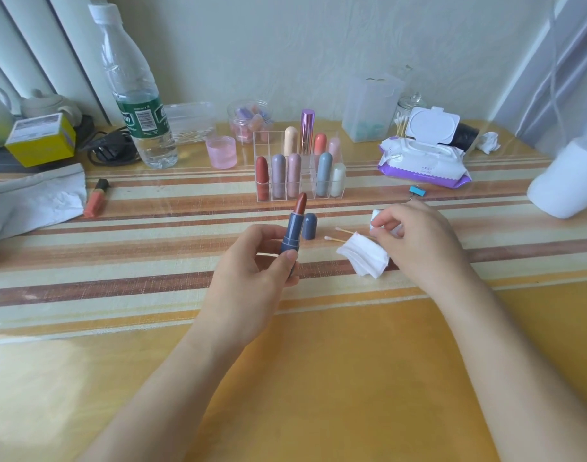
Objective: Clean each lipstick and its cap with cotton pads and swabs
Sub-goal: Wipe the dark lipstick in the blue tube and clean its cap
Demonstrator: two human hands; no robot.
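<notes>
My left hand (252, 261) grips an uncapped blue-grey lipstick (293, 228) upright, its brown-red bullet extended. Its blue-grey cap (309, 225) stands on the table just to the right. My right hand (415, 241) pinches a white cotton pad (376, 217) between its fingertips. A small stack of white cotton pads (363, 255) lies under that hand, with two cotton swabs (343, 235) beside it. Behind stands a clear acrylic organiser (298, 168) holding several capped lipsticks.
A water bottle (135, 95) and pink cup (220, 151) stand at the back left, a purple wet-wipe pack (423, 161) with its lid up at the back right. An orange lip tube (97, 198) lies at left. A white roll (568, 178) sits far right.
</notes>
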